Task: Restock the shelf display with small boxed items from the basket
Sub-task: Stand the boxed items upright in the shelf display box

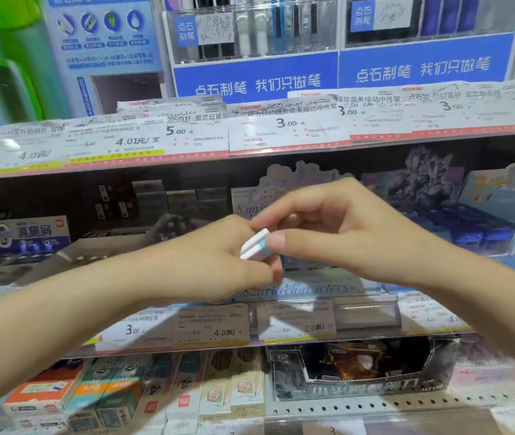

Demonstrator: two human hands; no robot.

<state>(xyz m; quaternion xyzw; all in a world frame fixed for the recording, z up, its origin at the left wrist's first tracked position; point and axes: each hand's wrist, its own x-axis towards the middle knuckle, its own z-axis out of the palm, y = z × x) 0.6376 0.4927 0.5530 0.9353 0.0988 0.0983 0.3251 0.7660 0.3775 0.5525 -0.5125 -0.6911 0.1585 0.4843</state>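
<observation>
Here, both hands meet in front of the middle shelf [249, 340], pinching two small white boxes [254, 243] with a teal stripe between them. The left hand [215, 262] grips from below and behind; the right hand [337, 227] presses its thumb against the boxes' end.

Stationery shop: tiered shelves [375, 406] edged with printed price tags [287, 127], pen display racks [253, 26], boxed erasers [108, 394] stocked below.

head view, close, facing shelf [249, 340]
</observation>
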